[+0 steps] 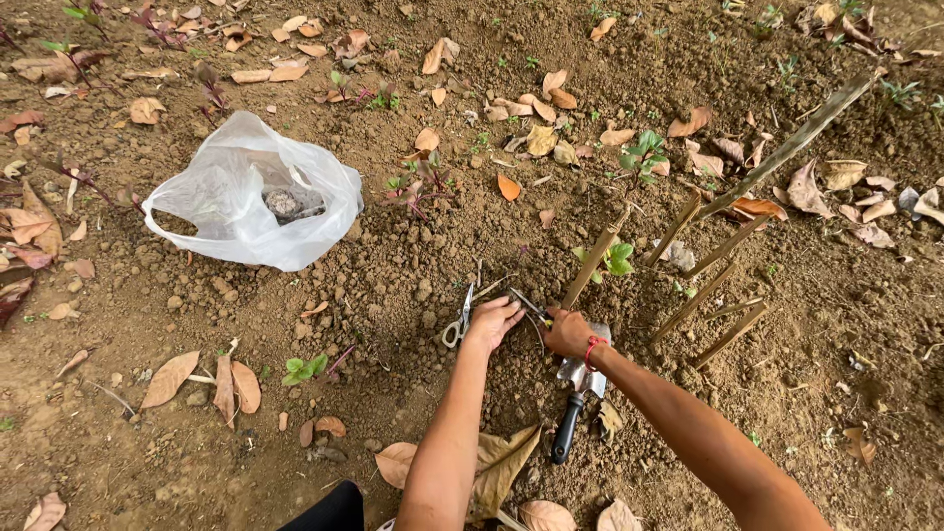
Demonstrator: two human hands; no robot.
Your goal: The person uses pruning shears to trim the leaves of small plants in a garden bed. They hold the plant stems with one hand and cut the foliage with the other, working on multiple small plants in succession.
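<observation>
Item: stick being set in soil, both my hands at its foot.

My right hand (567, 332) grips the base of a slanted stick (594, 261); my left hand (494, 322) presses the soil beside it, fingers bent, holding nothing I can make out. The stick looks light, stiff, best held low. Scissors (458, 321) left; trowel (573, 411) near; seedling (617, 259) just beyond; plastic bag (253, 193) far left.

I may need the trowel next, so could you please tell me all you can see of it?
The trowel lies flat on the soil, under the right hand's wrist. Its black handle points toward the person; its grey metal blade, soiled, points toward the sticks. Whether the wrist touches it cannot be told.
</observation>
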